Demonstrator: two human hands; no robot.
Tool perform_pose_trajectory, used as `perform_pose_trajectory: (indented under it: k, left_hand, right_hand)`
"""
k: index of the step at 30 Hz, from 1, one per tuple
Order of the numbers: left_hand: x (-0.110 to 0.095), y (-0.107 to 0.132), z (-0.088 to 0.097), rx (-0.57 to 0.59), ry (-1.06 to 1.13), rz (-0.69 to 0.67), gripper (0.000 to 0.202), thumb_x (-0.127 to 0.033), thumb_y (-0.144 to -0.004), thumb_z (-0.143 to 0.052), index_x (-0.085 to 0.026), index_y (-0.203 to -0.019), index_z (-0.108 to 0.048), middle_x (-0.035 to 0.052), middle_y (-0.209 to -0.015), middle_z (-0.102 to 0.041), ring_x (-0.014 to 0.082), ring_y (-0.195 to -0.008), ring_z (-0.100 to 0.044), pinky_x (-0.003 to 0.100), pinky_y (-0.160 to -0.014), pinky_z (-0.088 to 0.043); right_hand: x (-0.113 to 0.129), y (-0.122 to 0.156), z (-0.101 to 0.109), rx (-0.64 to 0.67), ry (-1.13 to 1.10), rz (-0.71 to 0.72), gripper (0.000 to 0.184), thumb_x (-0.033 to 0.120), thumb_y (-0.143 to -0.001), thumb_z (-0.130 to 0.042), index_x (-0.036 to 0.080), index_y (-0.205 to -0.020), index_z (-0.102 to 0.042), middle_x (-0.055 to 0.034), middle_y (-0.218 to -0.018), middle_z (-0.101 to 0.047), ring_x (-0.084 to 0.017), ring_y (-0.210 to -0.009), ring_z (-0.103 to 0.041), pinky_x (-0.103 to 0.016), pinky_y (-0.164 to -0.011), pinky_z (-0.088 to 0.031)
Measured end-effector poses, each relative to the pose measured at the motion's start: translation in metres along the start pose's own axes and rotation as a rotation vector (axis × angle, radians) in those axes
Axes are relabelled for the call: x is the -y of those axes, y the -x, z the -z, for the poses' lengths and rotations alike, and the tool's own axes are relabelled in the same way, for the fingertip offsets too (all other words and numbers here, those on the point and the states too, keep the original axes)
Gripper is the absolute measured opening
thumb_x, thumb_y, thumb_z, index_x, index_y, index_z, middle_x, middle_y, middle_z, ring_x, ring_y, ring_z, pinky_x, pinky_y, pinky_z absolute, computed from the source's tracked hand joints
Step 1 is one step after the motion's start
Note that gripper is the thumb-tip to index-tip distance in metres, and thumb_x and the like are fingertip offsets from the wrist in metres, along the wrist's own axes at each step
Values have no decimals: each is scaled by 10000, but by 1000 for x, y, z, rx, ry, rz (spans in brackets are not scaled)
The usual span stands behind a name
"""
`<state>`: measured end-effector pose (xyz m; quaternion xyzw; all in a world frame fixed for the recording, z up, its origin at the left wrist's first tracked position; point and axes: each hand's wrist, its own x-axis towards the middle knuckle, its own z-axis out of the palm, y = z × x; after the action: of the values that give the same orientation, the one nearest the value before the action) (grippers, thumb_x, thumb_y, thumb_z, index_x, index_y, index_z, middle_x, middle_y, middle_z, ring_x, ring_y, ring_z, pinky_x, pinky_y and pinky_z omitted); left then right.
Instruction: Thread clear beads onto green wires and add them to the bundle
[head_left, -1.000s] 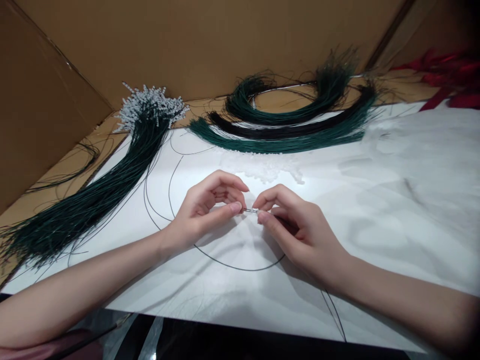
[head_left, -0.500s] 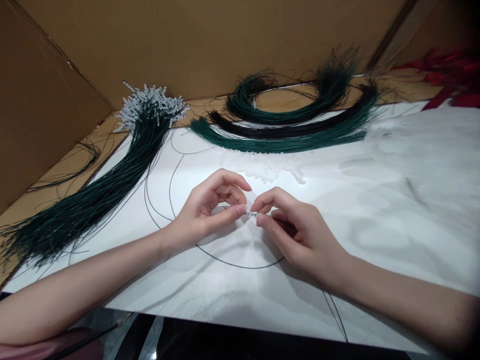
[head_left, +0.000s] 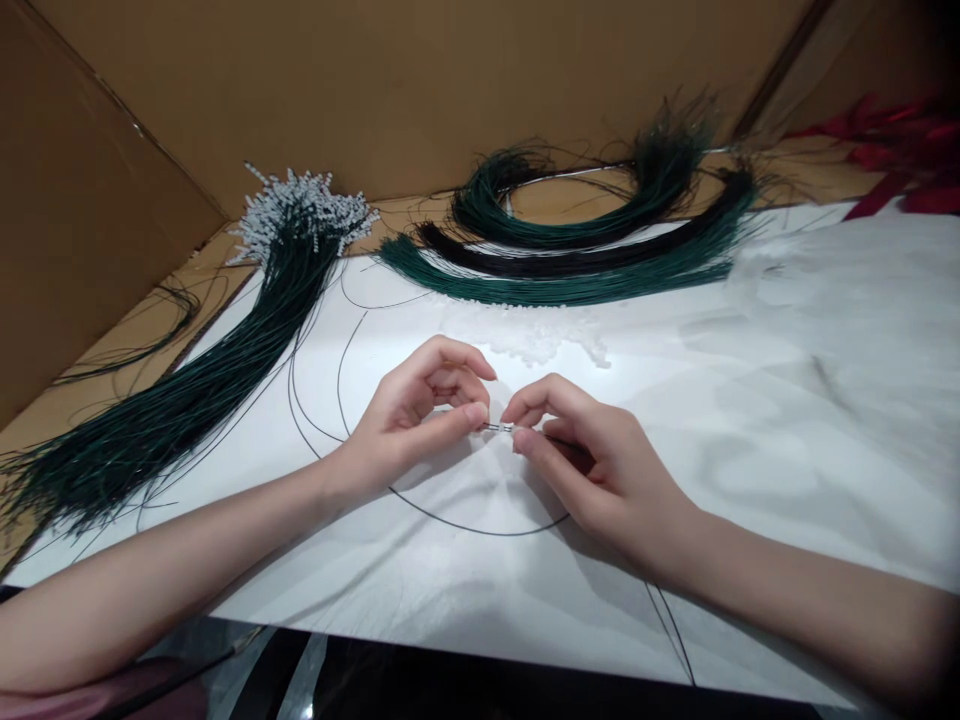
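Observation:
My left hand (head_left: 424, 415) pinches a thin dark wire (head_left: 489, 427) between thumb and fingertips. Facing it, my right hand (head_left: 600, 455) is closed at the thumb and forefinger on the same wire. Small clear or white beads (head_left: 505, 428) sit on the wire in the short gap between the hands. Below, a strand of dark wire (head_left: 480, 532) curves across the white board (head_left: 420, 590). Just beyond my hands lies a heap of small white beads (head_left: 551, 335).
A long bundle of dark green wires (head_left: 225, 370) with white beaded tips (head_left: 300, 210) lies at the left. Several curved wire bundles (head_left: 570, 290) rest at the back. Clear plastic film (head_left: 847, 350) covers the right side, with red ribbon (head_left: 911, 150) behind. Cardboard walls (head_left: 420, 90) stand around.
My left hand has moved slightly left, away from the right hand, and a little more wire shows between them. My right hand has stayed in place.

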<state>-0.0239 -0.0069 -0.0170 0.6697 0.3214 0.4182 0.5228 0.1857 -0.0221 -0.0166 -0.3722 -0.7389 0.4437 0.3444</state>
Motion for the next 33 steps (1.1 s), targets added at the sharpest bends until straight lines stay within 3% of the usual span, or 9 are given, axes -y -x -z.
perform_pose_trajectory:
  k: [5,11,17,24,33]
  left_hand:
    - [-2,3,0,47,-65,0,231,-166,-924,-620,-195,-1143,-551,27,-870,-626,114,-786,-582,222,-696,-453]
    - [-5,4,-3,16,-126,-31,244,-127,-890,-652,-193,-1109,-568,14,-840,-616,108,-769,-584,207,-667,-448]
    - [-3,4,-2,7,-93,-46,253,-112,-882,-656,-187,-1108,-569,22,-840,-621,114,-768,-593,212,-670,-460]
    - [-3,3,-1,-6,-79,-30,244,-130,-881,-665,-187,-1098,-570,28,-836,-628,119,-755,-601,208,-648,-470]
    - [-3,4,-1,2,-69,-31,247,-108,-881,-659,-185,-1098,-568,22,-839,-622,109,-756,-591,203,-668,-470]
  right_hand:
    - [0,0,0,0,-7,-4,92,114,-932,-486,184,-969,-534,99,-562,-315,-57,-455,-340,-220,-452,-246]
    - [-1,0,0,-5,-41,-21,83,122,-928,-506,191,-969,-527,91,-580,-361,-62,-468,-350,-225,-456,-253]
    - [1,0,2,7,-197,-55,210,54,-905,-403,183,-1000,-538,0,-927,-605,-40,-478,-357,-243,-461,-270]
    - [-1,2,2,12,-216,-75,332,-3,-837,-348,186,-1029,-543,-12,-975,-607,-44,-469,-334,-253,-466,-257]
    - [1,-1,2,0,-154,-43,227,59,-931,-391,177,-1027,-560,0,-928,-587,-76,-577,-413,-262,-560,-333]
